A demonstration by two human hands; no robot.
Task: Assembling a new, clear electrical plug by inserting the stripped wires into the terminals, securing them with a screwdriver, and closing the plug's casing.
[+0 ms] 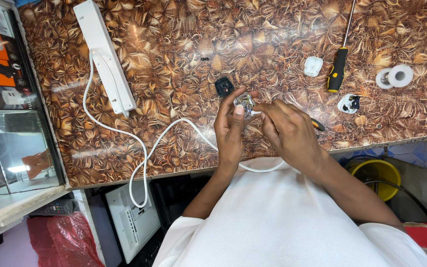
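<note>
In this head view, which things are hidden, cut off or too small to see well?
- Open plug, head view: mostly covered by the left hand and right hand; its inside is too small to read.
- Tool in the right hand: only an orange and black tip shows.
- Screwdriver: the shaft end is cut by the top edge.
- Small black part on the table: too small to identify.

White cable point(139, 148); brown leaf-pattern table point(174, 39); seemingly black-yellow screwdriver point(338, 69).
</note>
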